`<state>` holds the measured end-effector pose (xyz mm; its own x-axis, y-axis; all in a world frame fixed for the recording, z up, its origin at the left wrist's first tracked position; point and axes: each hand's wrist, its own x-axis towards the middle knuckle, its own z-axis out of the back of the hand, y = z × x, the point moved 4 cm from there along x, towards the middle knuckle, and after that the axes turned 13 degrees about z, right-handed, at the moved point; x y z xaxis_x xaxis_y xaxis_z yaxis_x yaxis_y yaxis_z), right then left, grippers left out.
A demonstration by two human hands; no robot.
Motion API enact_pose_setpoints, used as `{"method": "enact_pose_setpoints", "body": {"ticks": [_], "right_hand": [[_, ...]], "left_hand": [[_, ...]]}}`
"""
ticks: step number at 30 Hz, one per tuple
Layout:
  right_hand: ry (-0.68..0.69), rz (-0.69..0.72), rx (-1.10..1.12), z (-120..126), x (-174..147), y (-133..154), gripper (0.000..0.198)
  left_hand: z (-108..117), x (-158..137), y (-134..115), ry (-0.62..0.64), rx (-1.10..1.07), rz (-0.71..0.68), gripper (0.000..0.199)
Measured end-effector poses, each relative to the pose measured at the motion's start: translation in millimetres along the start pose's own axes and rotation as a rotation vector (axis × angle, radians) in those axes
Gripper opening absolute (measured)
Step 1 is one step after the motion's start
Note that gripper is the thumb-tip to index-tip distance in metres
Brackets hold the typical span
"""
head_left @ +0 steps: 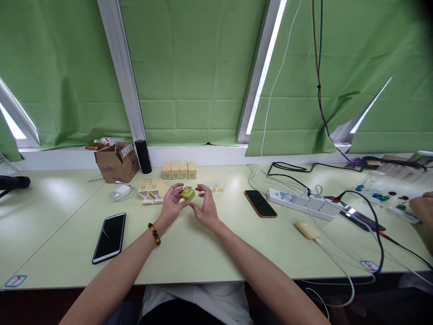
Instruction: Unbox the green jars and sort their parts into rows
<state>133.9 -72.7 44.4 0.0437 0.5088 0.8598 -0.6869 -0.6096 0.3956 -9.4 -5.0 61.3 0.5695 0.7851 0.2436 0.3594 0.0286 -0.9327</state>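
My left hand [171, 204] holds a small rounded green case [188, 194] with a pale loop on top, its fingers at the case's left side and its thumb below. My right hand [207, 208] is just right of the case, fingers curved and apart; its thumb tip is close under the case, and I cannot tell whether it touches. Left of my hands lie opened kraft-paper boxes [151, 191] with green label squares. Behind stands a row of several small closed kraft boxes [179, 170]. Small clear plastic pieces with yellow bits [220, 187] lie right of my right hand.
A cardboard box [117, 162], a black cylinder [143, 156] and a white charger [121, 191] are at back left. One phone [110, 237] lies left, another phone [260, 203] right. A power strip [301, 203] with cables crosses the right side. Another person's hand [422, 208] shows far right.
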Motion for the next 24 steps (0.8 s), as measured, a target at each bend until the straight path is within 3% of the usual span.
{"method": "enact_pose_setpoints", "body": {"ticks": [10,15,18,21,24], "right_hand": [[-0.01,0.13,-0.039,2.3,2.4,7.3,0.045],[0.016,0.137,-0.029,3.8,5.1,6.5,0.044],[0.037,0.088,0.006,1.5,4.4,0.5,0.042],[0.022,-0.004,0.044,0.3,3.4,-5.9,0.041],[0.028,-0.072,0.076,-0.2,3.7,-8.2,0.041]], "left_hand": [[-3.9,-2.7,12.1,0.1,-0.242,0.23,0.062],[-6.5,-0.4,16.8,0.125,-0.15,0.255,0.052],[-0.3,-0.8,12.5,-0.025,0.188,0.089,0.043],[2.3,-8.4,-4.6,-0.214,0.651,-0.267,0.04],[-3.8,-15.4,-14.4,-0.221,0.999,-0.538,0.048]]}}
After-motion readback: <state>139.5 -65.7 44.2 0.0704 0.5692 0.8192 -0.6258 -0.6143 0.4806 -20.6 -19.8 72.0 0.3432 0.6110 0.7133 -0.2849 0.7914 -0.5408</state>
